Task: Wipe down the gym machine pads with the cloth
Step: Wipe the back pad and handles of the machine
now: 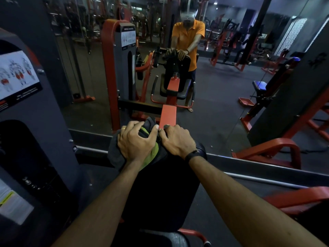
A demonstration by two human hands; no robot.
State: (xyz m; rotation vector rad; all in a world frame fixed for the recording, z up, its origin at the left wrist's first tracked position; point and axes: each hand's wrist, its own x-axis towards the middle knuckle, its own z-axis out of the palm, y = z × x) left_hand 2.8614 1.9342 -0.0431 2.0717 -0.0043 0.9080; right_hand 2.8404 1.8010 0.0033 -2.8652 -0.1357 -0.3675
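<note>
**Cloth bunched on top of the back pad**

Cloth (151, 152), dark with a green face, lay crumpled over the top edge of the upright black pad (160, 189), about 12 o'clock from the wearer. It looked soft, light and limp, likely to fold under pressure, so a broad handful in the middle should serve better than a corner. The left hand (137, 141) had its fingers curled over the bundle, gripping it. The right hand (178, 141), just beside at 3 o'clock, curled over the pad's top edge, thumb touching the cloth. A mirror (213, 104) faced them.
</note>
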